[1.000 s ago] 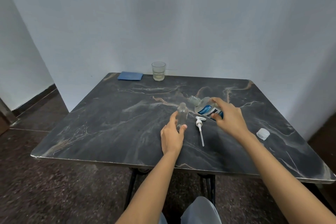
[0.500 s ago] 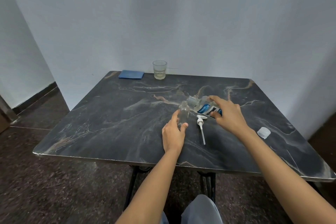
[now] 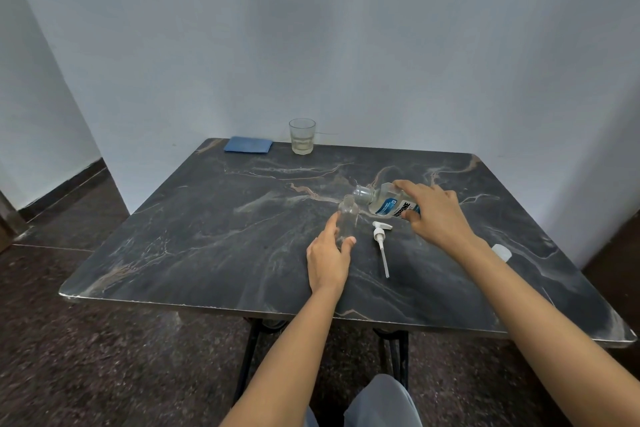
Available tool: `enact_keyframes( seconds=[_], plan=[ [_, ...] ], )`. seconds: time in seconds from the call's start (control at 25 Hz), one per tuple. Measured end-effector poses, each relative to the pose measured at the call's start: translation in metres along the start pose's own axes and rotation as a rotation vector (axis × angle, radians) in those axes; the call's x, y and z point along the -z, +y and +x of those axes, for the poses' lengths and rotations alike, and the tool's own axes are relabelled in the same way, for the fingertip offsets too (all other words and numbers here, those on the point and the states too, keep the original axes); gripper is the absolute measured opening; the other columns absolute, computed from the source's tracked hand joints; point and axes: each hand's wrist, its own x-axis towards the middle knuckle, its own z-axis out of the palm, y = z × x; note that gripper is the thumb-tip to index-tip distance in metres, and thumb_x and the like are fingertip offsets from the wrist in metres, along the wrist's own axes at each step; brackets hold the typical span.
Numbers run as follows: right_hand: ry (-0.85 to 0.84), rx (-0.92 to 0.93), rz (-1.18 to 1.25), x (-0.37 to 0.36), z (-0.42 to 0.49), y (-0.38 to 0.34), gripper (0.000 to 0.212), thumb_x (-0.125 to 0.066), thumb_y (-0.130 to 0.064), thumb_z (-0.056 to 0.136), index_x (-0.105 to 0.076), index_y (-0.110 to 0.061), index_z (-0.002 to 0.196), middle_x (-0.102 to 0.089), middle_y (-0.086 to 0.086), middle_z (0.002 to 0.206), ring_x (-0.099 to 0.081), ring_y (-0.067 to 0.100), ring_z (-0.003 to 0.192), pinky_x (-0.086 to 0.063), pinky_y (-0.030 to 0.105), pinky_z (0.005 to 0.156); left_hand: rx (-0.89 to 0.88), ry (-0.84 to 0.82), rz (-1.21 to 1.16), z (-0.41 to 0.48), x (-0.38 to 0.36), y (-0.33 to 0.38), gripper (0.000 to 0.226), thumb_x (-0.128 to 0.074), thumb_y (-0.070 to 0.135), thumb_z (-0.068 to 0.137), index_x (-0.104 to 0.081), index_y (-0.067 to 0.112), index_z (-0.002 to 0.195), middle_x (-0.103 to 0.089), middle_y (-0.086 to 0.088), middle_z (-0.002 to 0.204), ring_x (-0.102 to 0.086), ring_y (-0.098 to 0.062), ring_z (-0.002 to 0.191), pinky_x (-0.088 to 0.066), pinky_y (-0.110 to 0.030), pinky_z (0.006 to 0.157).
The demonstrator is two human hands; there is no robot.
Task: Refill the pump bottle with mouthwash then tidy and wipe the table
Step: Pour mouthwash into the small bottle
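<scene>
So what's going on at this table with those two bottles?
A person is tipping a mouthwash bottle toward a small clear bottle to refill it. The left hand holds the small clear bottle upright on the table; the right hand grips the mouthwash bottle, its open mouth by the other's neck. Whether liquid is flowing I cannot tell. The pump lies beside them; a white cap, a glass and a blue cloth sit farther off.

Two bare forearms fill the lower part of the frame; the left forearm enters at bottom centre, the right forearm from the lower right corner; the left hand and right hand are bare too; pale grey-blue trousers show at bottom centre, smooth cloth rounded over a knee.
</scene>
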Motion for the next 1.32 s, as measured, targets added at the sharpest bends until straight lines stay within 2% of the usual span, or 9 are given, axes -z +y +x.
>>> enact_keyframes(
  seconds=[0.24, 1.32],
  plan=[
    [-0.02, 0.006, -0.062, 0.008, 0.002, -0.003, 0.055, -0.057, -0.018, 0.09, -0.037, -0.033, 0.14, -0.059, 0.0, 0.127, -0.049, 0.026, 0.114, -0.03, 0.045, 0.1, -0.005, -0.002, 0.004, -0.001, 0.001, 0.001, 0.06, -0.062, 0.027, 0.091, -0.036, 0.03, 0.145, -0.061, 0.001, 0.129, -0.055, -0.015, 0.119, -0.04, -0.037, 0.107],
    [-0.085, 0.009, -0.168, 0.024, 0.008, -0.012, 0.058, -0.06, -0.021, 0.09, -0.035, -0.033, 0.141, -0.056, 0.0, 0.133, -0.048, 0.027, 0.12, -0.03, 0.049, 0.104, -0.009, -0.009, 0.004, -0.002, 0.001, 0.001, 0.061, -0.062, 0.027, 0.091, -0.035, 0.029, 0.145, -0.06, 0.0, 0.129, -0.056, -0.015, 0.118, -0.043, -0.036, 0.105]
  ],
)
